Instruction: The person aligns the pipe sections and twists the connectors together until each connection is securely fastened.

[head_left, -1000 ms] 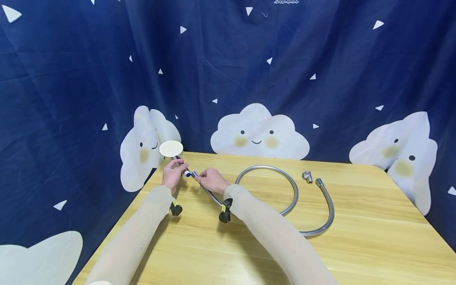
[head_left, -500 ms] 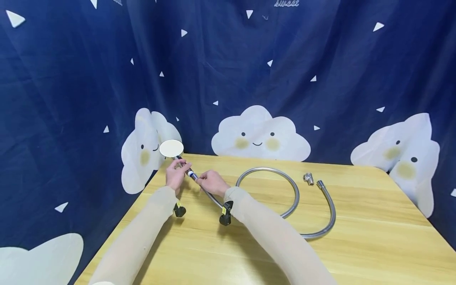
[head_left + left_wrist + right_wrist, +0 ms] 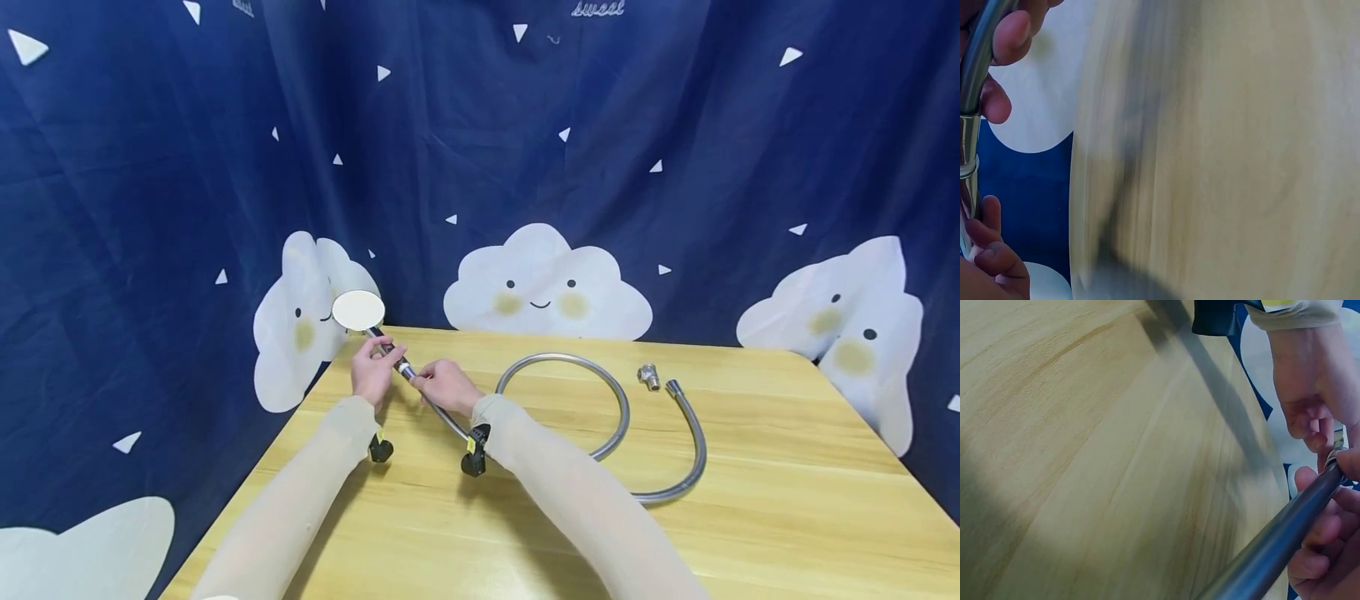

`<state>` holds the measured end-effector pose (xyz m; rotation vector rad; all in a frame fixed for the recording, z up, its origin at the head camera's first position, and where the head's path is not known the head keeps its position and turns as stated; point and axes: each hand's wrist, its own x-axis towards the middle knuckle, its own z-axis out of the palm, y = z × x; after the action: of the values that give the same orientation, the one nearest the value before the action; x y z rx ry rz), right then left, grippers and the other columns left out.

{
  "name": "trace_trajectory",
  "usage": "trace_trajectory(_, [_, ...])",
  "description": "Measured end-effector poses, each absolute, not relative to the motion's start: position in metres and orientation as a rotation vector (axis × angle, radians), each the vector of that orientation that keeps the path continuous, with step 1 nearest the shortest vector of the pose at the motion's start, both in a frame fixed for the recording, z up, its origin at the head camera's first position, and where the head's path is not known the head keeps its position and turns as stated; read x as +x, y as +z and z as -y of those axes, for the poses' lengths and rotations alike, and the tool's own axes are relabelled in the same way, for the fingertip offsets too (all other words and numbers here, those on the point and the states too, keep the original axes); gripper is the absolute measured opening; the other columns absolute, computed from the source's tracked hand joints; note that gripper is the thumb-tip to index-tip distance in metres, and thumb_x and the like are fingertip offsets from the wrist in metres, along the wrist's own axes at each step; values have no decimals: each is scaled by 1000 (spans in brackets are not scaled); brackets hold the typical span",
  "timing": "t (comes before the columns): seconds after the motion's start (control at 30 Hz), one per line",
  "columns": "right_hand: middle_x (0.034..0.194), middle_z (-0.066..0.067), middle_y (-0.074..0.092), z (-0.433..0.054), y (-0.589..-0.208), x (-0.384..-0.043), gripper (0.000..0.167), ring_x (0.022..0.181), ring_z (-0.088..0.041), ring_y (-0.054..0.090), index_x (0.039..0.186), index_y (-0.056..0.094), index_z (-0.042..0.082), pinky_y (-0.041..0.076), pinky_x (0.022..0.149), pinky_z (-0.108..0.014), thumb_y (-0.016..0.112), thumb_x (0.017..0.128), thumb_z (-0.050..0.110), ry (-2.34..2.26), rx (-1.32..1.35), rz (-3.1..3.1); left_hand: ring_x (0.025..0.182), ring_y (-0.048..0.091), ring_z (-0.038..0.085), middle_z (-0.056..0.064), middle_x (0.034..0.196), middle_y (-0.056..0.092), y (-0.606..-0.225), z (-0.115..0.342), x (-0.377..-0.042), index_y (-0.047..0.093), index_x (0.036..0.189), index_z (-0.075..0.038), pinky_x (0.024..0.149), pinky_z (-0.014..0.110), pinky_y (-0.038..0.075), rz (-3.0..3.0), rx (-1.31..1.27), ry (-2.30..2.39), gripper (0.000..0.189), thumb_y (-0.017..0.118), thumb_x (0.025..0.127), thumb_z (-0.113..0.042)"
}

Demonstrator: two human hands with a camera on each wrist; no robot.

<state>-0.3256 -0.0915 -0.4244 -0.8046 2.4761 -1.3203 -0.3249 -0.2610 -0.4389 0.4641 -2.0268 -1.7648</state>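
Observation:
In the head view, my left hand (image 3: 372, 371) grips the handle of a hand shower with a round white face (image 3: 358, 310), over the table's back left corner. My right hand (image 3: 447, 385) pinches a grey shower hose (image 3: 562, 358) close behind its metal end. The hose end meets the bottom of the shower handle in one straight line, with a white ring at the meeting point. Up close in the left wrist view, the silver connector (image 3: 969, 140) sits between both hands. In the right wrist view, the hose (image 3: 1272, 544) runs into my right fingers (image 3: 1322, 531), left hand above.
The hose loops over the wooden table (image 3: 780, 467), and its free end (image 3: 672, 387) lies at the right. Beside that end is a small chrome angle valve (image 3: 649, 377). A dark blue curtain (image 3: 480, 150) with clouds hangs behind and at the sides.
A second ago a gap showed between the shower handle and the hose end; now they meet end to end. My left hand has shifted slightly right, while my right hand stays nearly in place.

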Motion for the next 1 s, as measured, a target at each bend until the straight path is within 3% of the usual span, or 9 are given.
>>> trace_trajectory(0.23, [85,-19,75,92,-425,-324,34,60,-13,56,109,74,0,41,57,-23,57,102,28,-1319,-788,-2484,76,60,14,-3,84,66,-438,258,-321,66,119,-15,59,21,40,2029,480,-1708,36,80,88,-26])
trace_trajectory(0.43, [87,-21,74,93,-424,-322,34,58,-13,54,105,74,-1,39,55,-24,56,102,27,-1345,-771,-2473,74,58,13,-1,84,64,-435,254,-318,66,120,-12,62,23,41,1986,488,-1702,36,79,88,-22])
trace_trajectory(0.7, [87,-23,72,97,-425,-323,31,57,-12,52,102,72,-2,39,53,-23,56,103,24,-1408,-722,-2433,71,55,12,1,86,63,-432,252,-317,67,114,-18,60,24,40,1975,533,-1662,30,79,88,-26])
trace_trajectory(0.8, [87,-25,72,98,-425,-321,28,61,-21,60,97,71,0,40,52,-22,56,103,23,-1443,-693,-2402,71,55,11,1,86,64,-433,251,-317,67,114,-18,61,24,40,1967,542,-1654,30,79,87,-25])
trace_trajectory(1.0, [91,-28,72,97,-423,-319,28,83,-43,68,98,72,-1,41,53,-23,58,101,23,-1499,-664,-2336,72,57,12,0,86,64,-433,248,-318,68,112,-18,62,25,41,1939,553,-1650,28,79,87,-22])
